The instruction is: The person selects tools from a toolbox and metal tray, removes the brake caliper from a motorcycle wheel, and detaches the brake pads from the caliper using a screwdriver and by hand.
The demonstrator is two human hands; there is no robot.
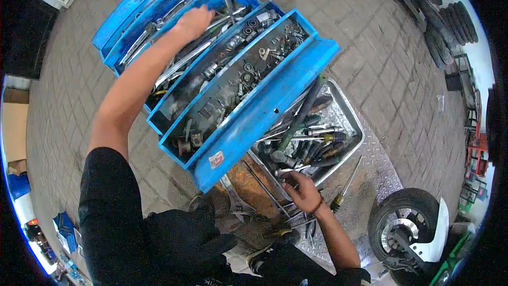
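My left hand (196,23) reaches into the middle compartment of the blue cantilever toolbox (264,100). Its fingers are curled down among long silver tools, and whatever they pinch is hidden. Close by stands a T-shaped metal tool (228,5). At the near edge of the metal tray (349,156), my right hand (303,195) has its thumb and fingers closed on a silver wrench (291,171). Screwdrivers, pliers and a socket tool (324,131) lie jumbled in that tray, with a dark-handled hammer (296,124) across them.
Sockets, nuts and bolts fill the toolbox's side trays. An adjustable wrench (236,198) and a yellow-handled screwdriver (343,193) lie near my feet. On the right, a wheel (405,228) rests by the diamond-plate sheet (378,161). Tyres (457,24) stand farther back.
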